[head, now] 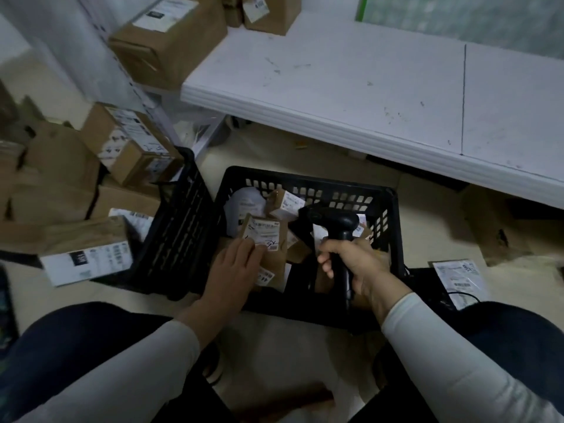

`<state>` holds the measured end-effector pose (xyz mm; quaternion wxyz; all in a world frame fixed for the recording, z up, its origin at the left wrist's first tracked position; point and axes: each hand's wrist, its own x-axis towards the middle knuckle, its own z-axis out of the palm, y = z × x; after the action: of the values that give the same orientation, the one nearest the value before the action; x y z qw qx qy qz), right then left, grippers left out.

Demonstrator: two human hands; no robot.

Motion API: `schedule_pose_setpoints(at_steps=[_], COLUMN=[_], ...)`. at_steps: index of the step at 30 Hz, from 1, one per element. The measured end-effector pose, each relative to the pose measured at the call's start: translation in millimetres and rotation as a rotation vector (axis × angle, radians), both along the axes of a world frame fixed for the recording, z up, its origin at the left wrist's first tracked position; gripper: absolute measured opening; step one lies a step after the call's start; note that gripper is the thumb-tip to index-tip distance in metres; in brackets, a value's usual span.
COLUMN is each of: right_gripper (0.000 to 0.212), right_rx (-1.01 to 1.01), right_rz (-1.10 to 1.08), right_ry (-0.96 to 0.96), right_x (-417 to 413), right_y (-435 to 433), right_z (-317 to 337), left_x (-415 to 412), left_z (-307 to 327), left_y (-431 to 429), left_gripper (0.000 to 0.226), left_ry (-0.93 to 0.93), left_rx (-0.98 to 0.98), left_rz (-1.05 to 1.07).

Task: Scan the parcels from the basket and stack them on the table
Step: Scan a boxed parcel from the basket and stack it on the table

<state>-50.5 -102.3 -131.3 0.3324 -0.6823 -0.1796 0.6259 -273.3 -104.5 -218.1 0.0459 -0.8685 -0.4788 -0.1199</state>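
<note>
A black plastic basket [308, 181] stands on the floor in front of me with several small brown parcels inside. My left hand [235, 264] reaches into it and holds a small brown labelled parcel [268, 230] at its lower left corner. My right hand [351, 261] grips the handle of a black barcode scanner [338, 222], whose head sits over the basket, to the right of that parcel. Another small labelled parcel [283, 203] lies further back in the basket. The white table [381, 96] stretches behind the basket.
A second black basket [180, 233] stands to the left. Brown cartons [134, 148] are piled at the left, and more [171, 38] at the table's far left end. A flat labelled packet [457, 279] lies on the floor at right. My knees frame the bottom.
</note>
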Motion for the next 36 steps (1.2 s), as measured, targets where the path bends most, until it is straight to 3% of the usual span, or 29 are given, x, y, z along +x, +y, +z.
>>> schedule_pose_setpoints(at_steps=[3,5,8,10,12,15,20,24,29,36], right_gripper=[0.021,0.023,0.020,0.017,0.017,0.016,0.015,0.010,0.009,0.016], right_rx=[-0.005,-0.002,0.015,0.025,0.024,0.016,0.020,0.030,0.036,0.060], right_rz=[0.036,0.054,0.050,0.042,0.041,0.042,0.058,0.090,0.105,0.027], right_ry=[0.012,0.019,0.013,0.010,0.009,0.008,0.004,0.012,0.056,0.312], right_x=[-12,-17,-19,-18,-17,-15,-8,-8,-15,-30], right_y=[-9,-13,-17,-17,-17,-17,-17,-20,-28,-37], right_z=[-1,1,4,4,4,5,10,18,33,69], left_x=[-9,-14,-22,-19,-5,19,24,17,10,5], left_z=[-3,-3,-9,-5,8,23,22,23,34,61], left_y=[-13,-16,-18,-16,-9,1,7,-1,-8,12], left_gripper=[0.056,0.055,0.065,0.061,0.076,0.098,0.104,0.111,0.136,0.117], left_ry=[0.055,0.110,0.168,0.047,-0.097,0.024,0.031,-0.135,-0.216,-0.285], left_rx=[0.078,0.037,-0.178,-0.297,-0.457,-0.748,-0.940,-0.846,-0.528,-0.221], left_rz=[0.046,0.063,0.069,0.146,0.332,0.597,0.695,0.700,0.633,0.607])
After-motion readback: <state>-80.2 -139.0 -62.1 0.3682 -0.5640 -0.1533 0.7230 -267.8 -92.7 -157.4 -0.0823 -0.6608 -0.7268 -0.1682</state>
